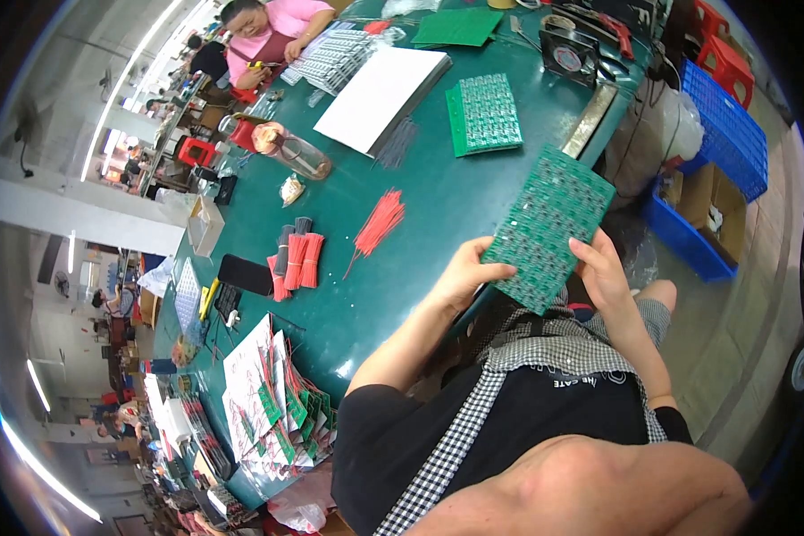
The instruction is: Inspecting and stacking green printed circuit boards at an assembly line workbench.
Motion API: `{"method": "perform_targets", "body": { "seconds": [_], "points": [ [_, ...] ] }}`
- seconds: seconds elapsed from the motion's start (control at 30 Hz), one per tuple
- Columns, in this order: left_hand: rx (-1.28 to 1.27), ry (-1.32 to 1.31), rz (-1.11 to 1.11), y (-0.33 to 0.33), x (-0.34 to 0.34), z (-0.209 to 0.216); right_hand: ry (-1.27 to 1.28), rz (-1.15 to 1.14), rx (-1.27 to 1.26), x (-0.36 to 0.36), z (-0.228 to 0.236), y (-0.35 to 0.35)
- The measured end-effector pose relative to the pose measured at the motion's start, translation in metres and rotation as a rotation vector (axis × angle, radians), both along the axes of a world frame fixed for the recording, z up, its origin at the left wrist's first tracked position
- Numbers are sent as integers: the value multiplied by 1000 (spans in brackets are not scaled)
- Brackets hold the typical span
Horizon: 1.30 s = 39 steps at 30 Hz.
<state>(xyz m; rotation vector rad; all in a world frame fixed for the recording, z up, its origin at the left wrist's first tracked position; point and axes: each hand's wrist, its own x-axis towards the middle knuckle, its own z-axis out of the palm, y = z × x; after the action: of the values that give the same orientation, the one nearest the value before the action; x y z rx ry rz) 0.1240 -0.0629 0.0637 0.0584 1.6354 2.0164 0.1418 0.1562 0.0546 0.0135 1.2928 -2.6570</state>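
Note:
Between my two hands is a green circuit board panel point(549, 228), tilted up over the table's near edge. My left hand point(470, 275) grips its left lower edge, thumb lying on top. At the right edge my right hand point(601, 268) pinches it, thumb on the face and fingers behind. Farther off on the green table point(420, 295) lies a stack of similar circuit board panels point(487, 114). A loose spread of red wires point(380, 223) is left of the held panel, and beyond it sit tied bundles of red wires point(305, 261) and dark wires point(283, 250).
Wired green boards point(281, 406) pile up at the table's left. A white block point(380, 98), a bottle point(290, 150) and a fan-like device point(570, 58) stand farther back. Across the table, a person in pink point(272, 36) works. Blue crates point(724, 134) are on the right floor.

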Motion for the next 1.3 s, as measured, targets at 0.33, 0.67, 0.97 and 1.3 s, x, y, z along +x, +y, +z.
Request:
{"method": "perform_targets", "body": {
  "seconds": [0.33,0.67,0.97,1.3],
  "points": [
    [-85,-75,312,-127,-21,-30,18,189,414,-45,1,29],
    [-183,-101,287,-118,-33,-44,283,-181,1450,-237,-16,-12],
    [-971,396,330,-111,-18,-37,-25,1,1202,-272,-36,1],
    [-1226,391,412,-100,-27,-34,-90,-109,700,-276,-61,24]
  ]
}}
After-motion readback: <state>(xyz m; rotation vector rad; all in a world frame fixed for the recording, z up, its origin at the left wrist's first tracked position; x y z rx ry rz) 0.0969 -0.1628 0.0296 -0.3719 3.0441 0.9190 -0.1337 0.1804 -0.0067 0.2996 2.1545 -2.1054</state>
